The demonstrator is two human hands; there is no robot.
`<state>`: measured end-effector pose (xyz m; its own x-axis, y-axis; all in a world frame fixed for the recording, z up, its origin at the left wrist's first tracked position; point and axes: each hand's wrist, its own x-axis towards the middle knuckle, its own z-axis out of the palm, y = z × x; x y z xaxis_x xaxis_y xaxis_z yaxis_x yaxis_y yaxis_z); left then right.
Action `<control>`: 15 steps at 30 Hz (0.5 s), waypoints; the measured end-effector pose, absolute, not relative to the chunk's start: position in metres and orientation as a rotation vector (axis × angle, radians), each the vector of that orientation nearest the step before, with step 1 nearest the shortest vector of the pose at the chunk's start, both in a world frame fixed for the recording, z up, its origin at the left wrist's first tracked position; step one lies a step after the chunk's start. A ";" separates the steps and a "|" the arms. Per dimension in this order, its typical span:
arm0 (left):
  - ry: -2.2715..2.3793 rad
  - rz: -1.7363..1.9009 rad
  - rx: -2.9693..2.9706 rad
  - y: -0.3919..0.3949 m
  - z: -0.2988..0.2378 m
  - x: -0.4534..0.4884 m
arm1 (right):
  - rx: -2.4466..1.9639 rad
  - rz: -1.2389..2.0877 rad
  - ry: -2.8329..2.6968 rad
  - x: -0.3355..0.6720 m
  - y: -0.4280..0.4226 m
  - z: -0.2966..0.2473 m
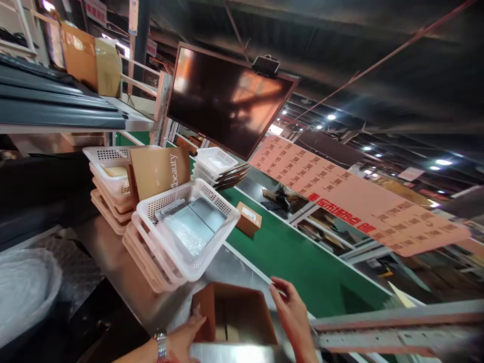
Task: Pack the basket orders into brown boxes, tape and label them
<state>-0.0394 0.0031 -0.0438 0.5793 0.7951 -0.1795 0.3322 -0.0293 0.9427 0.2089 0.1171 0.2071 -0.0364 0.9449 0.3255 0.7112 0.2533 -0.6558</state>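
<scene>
The open-topped brown cardboard box [245, 312] stood on the shiny grey metal bench [223, 267], its interior shadowed, with a thin line running down inside. It lay between the hands: the bare left hand's [181, 339] fingers touched its left wall, though whether they gripped could not be told; the bare right hand [293, 315], loosely curved and open, hovered beside its right side.

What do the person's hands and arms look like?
The left hand has a shiny, silvery band of metal links around its wrist, maybe a watch. The right hand shows no glove or bracelet. No sleeves show on either arm.
</scene>
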 end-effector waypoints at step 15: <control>0.958 1.029 1.213 -0.052 0.020 -0.153 | -1.055 0.716 -2.506 -0.065 0.182 0.244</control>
